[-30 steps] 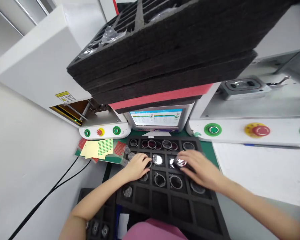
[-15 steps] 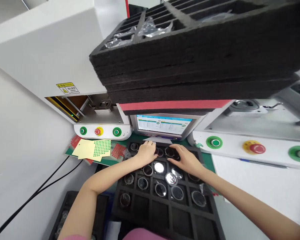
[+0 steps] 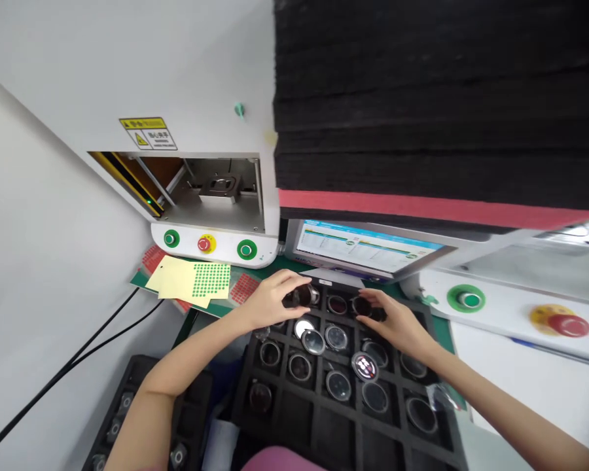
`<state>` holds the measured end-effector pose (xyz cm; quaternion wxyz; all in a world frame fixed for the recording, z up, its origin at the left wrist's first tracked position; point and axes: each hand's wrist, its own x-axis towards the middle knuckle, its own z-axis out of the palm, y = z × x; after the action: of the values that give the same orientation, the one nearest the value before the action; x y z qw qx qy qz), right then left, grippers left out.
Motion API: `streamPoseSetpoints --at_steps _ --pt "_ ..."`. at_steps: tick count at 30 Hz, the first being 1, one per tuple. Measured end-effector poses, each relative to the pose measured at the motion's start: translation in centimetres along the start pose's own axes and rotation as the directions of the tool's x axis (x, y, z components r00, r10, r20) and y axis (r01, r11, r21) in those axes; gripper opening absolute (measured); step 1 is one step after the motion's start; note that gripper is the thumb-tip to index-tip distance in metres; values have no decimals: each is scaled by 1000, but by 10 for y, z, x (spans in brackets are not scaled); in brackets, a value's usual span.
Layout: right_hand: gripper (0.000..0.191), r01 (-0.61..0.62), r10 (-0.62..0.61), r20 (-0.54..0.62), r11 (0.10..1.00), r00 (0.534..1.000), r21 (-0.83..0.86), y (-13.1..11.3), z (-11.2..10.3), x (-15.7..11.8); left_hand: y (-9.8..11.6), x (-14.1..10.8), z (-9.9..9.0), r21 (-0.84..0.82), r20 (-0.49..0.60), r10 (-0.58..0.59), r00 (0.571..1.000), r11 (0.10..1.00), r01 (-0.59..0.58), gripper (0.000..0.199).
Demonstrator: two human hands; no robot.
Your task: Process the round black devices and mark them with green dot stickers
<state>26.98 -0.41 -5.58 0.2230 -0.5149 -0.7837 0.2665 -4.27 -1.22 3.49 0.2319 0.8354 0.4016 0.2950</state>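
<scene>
My left hand (image 3: 277, 301) pinches a dark round watch (image 3: 303, 296) by its edge, over the back row of a black foam tray (image 3: 294, 413). Over a compartment farther right, my right hand (image 3: 395, 320) has its thumb and fingers closed around the sides of another dark round watch (image 3: 361, 305). Between the hands lies a watch (image 3: 337, 304) in its own compartment. Nearer me, a watch with a lit display (image 3: 364, 367) rests over a divider. A clear-faced watch (image 3: 313, 341) overlaps a bright white disc (image 3: 302, 327).
A tall stack of black foam trays (image 3: 422, 118) overhangs the monitor (image 3: 368, 248). At left stands a white machine (image 3: 201, 78) with push buttons and an open bay. Sticker sheets (image 3: 186, 281) lie beside the tray. Another foam tray (image 3: 137, 373) sits lower left.
My view has turned left and downward. The left hand now has a watch pinched in view, and the right hand has closed around one. A clear-faced watch now overlaps the white disc.
</scene>
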Motion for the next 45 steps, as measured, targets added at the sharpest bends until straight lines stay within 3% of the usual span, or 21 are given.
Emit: streamPoseSetpoints --at_steps 4,7,11,15,19,23,27,33,38,42,45 --pt "46 -4 4 -8 1000 1000 -3 -2 0 -1 0 -13 -24 11 -168 141 976 990 -141 36" --pt "50 -5 4 -22 1000 1000 -13 -3 0 -1 -13 -16 -42 150 -220 173 960 978 -142 35" --pt "48 -3 2 -18 999 1000 -36 -3 1 -2 -62 4 -93 388 -263 -38 964 911 141 41" --pt "41 16 -16 9 998 1000 -52 -2 -1 0 -131 51 -162 453 -367 -233 901 801 391 44" --pt "33 2 0 50 999 999 -45 -6 -3 4 -181 95 -199 509 -310 -400 862 696 506 37" --pt "32 -32 34 69 999 997 -23 -10 -6 7 -206 118 -203 566 -186 -517 835 638 521 31" --pt "37 -72 73 92 997 993 -5 -7 -7 9 -217 128 -204 609 -91 -579 810 611 505 31" --pt "36 -56 55 87 998 995 15 -4 -5 7 -215 138 -211 623 -2 -622 783 612 487 34" --pt "34 -23 23 22 999 999 -31 -6 -11 0 -208 143 -213 624 -6 -660 751 585 518 33" --pt "38 -23 12 -121 996 993 -87 3 -33 -31 -200 150 -211 641 -29 -685 728 546 539 31" --pt "47 -106 38 -324 975 945 -197 12 -64 -62 -187 151 -209 658 -72 -675 734 521 544 34"
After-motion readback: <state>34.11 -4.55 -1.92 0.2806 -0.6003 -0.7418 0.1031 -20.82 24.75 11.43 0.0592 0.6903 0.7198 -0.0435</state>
